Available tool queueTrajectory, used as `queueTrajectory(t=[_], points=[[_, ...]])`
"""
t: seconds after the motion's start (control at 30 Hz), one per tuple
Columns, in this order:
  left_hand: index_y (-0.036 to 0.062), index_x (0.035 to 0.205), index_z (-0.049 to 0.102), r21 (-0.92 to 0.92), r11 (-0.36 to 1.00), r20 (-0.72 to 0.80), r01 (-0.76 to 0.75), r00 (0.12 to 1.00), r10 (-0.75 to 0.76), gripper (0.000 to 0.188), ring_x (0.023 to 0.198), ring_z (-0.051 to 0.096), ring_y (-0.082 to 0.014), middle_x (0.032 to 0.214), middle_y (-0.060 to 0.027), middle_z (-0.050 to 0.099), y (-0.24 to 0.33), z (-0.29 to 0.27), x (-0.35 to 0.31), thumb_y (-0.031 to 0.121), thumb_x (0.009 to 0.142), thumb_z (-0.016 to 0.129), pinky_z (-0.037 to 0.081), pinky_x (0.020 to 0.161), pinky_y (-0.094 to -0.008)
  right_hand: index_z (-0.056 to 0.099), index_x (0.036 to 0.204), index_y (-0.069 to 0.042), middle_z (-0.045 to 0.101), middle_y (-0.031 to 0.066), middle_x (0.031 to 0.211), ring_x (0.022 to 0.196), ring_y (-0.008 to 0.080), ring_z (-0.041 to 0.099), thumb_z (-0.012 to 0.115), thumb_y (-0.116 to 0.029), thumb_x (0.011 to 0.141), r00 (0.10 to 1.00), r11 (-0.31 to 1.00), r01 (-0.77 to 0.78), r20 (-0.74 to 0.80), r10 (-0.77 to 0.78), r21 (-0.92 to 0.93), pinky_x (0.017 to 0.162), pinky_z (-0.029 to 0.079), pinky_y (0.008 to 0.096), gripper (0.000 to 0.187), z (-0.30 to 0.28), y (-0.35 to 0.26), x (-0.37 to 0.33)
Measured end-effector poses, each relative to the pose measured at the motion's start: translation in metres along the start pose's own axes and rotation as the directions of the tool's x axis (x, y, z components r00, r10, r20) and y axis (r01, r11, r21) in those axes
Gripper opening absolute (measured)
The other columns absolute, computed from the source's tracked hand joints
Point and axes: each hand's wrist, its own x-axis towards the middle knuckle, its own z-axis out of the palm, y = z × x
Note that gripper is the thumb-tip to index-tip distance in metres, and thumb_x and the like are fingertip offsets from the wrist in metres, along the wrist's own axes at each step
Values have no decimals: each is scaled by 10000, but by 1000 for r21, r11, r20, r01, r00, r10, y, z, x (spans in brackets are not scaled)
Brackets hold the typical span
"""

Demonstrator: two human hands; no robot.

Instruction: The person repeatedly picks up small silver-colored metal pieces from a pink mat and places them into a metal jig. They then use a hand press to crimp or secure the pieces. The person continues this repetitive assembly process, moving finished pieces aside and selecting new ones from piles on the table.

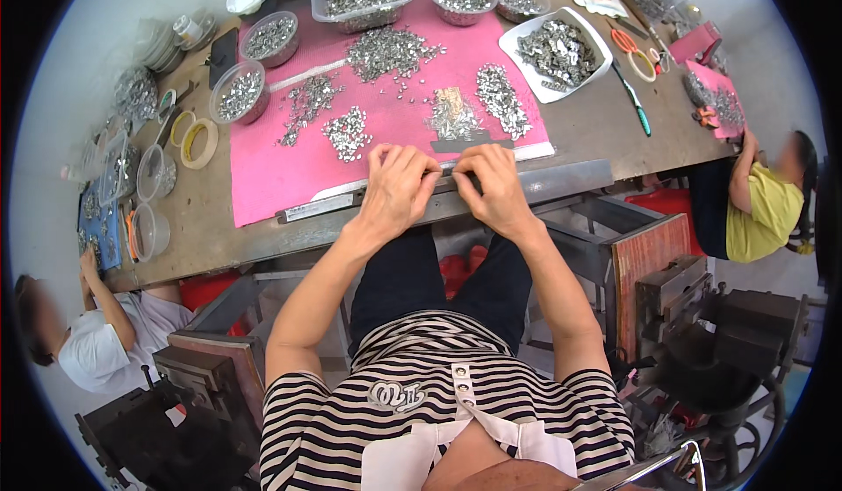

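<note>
Lengthwise | grey bar (568, 179) running left-right | left hand (395, 186), right hand (495, 191) near

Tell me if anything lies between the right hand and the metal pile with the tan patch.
A grey strip on the pink mat lies between the right hand and that metal pile; nothing else visible does.

Long grey metal bar (574, 177), smooth-faced, lying along the table's (596, 145) front edge, partly hidden
</note>
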Motion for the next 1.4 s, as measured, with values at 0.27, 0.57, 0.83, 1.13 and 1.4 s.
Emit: queueTrajectory(t=[0.27,0.57,0.83,1.13,1.4], points=[[55,988,678,13,1000,1,6,1000,-6,134,938,624,-256,953,-66,653,-2,4,-7,59,871,742,383,1024,-480,650,944,-46,645,87,982,955,286,613,718,-44,852,992,991,110,62,-105,-80,886,433,425,115,12,3,0],[68,1062,712,56,992,-65,115,992,-112,182,940,620,-263,945,-58,657,7,16,-5,136,897,753,329,1105,-555,695,974,-66,649,75,962,946,298,612,712,-31,881,964,929,-226,-203,170,-293,849,428,425,101,-24,56,-8],[82,1047,713,24,993,-236,118,966,-109,160,938,645,-228,966,-37,702,13,10,-14,126,904,768,318,1121,-497,699,957,-83,635,70,954,947,292,600,720,-38,879,948,917,-293,-208,241,-270,837,424,427,92,-37,66,-25],[97,1030,709,-29,993,-400,115,909,-117,152,902,657,-226,954,-29,705,7,17,-29,42,897,757,358,1103,-476,698,928,-79,637,65,931,927,285,605,778,-101,855,950,888,-303,-186,251,-346,839,422,436,110,-28,57,-17],[94,1035,707,-54,992,-416,118,900,-130,156,903,663,-234,956,-37,707,5,18,-31,32,899,749,368,1103,-476,693,877,-86,636,55,870,892,279,613,803,-172,857,946,847,-325,-133,296,-421,825,413,432,141,-30,55,-12]])
